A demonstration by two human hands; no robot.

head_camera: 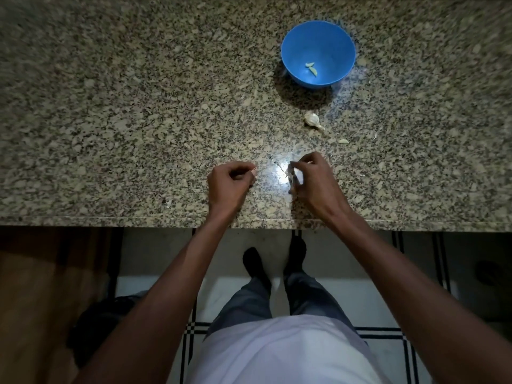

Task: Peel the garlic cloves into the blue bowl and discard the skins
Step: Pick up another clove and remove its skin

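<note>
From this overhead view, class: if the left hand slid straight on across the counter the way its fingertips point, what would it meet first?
Probably the right hand and the garlic clove it pinches: the left hand points right, towards them. Height is hard to judge.

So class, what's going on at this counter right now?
A person stands at a granite counter peeling garlic. The right hand pinches a clove with loose papery skin; the left hand pinches a small pale scrap, probably skin. Two peeled cloves already lie in the blue bowl. The rest of the garlic bulb sits on the counter nearer than the bowl, with one loose clove to its right.
</note>
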